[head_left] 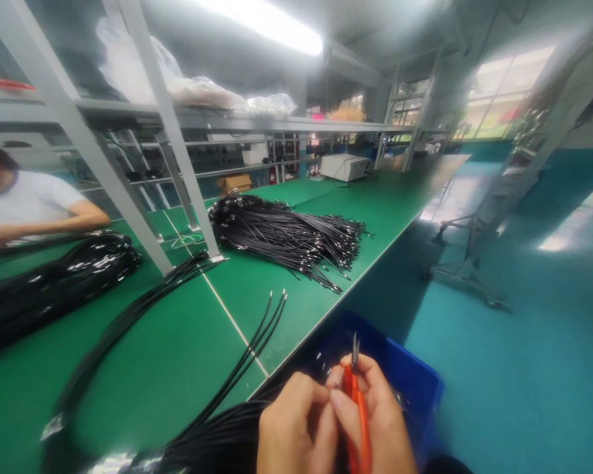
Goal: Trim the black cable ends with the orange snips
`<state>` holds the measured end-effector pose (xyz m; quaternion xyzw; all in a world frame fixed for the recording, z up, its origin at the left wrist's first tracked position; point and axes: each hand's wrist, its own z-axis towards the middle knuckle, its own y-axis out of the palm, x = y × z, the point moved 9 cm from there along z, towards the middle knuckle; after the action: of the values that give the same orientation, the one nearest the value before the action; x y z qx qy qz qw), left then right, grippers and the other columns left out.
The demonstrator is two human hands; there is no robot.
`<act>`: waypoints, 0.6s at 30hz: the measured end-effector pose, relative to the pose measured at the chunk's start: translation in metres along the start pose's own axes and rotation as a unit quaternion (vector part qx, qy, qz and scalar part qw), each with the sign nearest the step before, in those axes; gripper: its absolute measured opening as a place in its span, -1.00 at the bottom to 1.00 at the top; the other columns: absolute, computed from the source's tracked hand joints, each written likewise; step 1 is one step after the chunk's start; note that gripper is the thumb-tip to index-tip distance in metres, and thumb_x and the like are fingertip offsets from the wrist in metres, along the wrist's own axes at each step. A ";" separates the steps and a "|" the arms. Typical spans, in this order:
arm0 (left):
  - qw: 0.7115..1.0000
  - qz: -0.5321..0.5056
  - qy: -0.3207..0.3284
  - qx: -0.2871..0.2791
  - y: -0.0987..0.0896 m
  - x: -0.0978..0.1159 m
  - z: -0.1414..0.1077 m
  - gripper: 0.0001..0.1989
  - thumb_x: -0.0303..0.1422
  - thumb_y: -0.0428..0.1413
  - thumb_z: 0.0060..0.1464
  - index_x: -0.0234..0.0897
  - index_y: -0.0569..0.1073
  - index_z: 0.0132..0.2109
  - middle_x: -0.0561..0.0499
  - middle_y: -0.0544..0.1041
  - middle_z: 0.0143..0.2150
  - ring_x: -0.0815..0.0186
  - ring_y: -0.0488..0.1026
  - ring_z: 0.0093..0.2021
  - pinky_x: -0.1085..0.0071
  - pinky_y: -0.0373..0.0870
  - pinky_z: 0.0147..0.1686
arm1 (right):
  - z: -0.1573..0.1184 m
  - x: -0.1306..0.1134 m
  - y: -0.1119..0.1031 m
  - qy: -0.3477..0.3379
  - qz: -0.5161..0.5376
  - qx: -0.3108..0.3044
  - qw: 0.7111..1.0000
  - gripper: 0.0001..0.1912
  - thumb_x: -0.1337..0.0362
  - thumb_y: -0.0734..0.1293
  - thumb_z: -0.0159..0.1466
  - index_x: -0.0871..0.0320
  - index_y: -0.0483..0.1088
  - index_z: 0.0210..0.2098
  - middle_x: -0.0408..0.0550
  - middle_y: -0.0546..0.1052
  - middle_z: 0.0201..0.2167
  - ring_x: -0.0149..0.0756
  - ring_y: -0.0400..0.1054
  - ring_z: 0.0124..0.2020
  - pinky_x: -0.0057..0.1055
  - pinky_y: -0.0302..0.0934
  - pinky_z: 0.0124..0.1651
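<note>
My right hand point(386, 411) is wrapped round small orange-handled pliers point(362, 421), their narrow metal jaws pointing up and away from me. Close beside it, my left hand point(294, 421) is closed in a pinch, its fingertips meeting those of the right hand near the pliers. Whatever it pinches is mostly hidden by the fingers. Below and left of my left hand runs a thick bundle of black cables point(217, 431), lying over the table edge. A few black cables point(261, 339) stick out from it, with light metal-looking tips.
A blue bin point(415, 375) stands below my hands beside the green table point(143, 382). Farther back lies a large pile of black cables point(286, 237). Shelf posts point(170, 131) rise from the table. At left, a co-worker point(34, 204) handles another black cable bundle point(54, 283).
</note>
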<state>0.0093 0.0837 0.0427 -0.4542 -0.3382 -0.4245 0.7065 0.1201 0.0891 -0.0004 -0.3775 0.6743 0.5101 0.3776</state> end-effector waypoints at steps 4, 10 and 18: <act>1.000 -0.021 -0.008 0.006 -0.003 -0.002 0.001 -0.78 -0.36 0.05 0.12 -0.21 0.37 -0.49 0.12 0.42 -0.57 0.40 0.35 -0.59 0.55 0.22 -0.58 | -0.003 0.002 -0.001 0.027 0.035 -0.015 0.999 -0.53 0.13 0.53 -0.03 0.01 0.30 -0.19 -0.14 0.51 -0.34 -0.17 0.45 -0.24 -0.33 0.34 -0.18; 0.993 -0.088 -0.049 -0.066 -0.005 -0.011 0.009 -0.83 -0.34 0.09 0.08 -0.24 0.41 -0.46 0.11 0.39 -0.55 0.37 0.32 -0.53 0.53 0.23 -0.50 | 0.004 -0.009 -0.014 0.028 -0.021 -0.059 0.998 -0.58 0.06 0.52 -0.01 0.03 0.38 -0.24 -0.10 0.53 -0.39 -0.20 0.39 -0.30 -0.37 0.27 -0.28; 0.945 -0.258 -0.149 -0.133 -0.003 -0.026 0.012 -0.81 -0.27 0.18 0.02 -0.28 0.41 -0.45 0.13 0.34 -0.53 0.40 0.24 -0.49 0.54 0.20 -0.46 | -0.015 0.003 0.009 0.179 0.046 -0.268 0.946 -0.48 -0.07 0.53 -0.13 0.14 0.46 -0.32 -0.10 0.46 -0.53 -0.42 0.18 -0.57 -0.47 0.09 -0.43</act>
<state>-0.0048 0.1018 0.0255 -0.4994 -0.4859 -0.5606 0.4474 0.1090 0.0758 0.0033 -0.5187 0.5860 0.6125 0.1120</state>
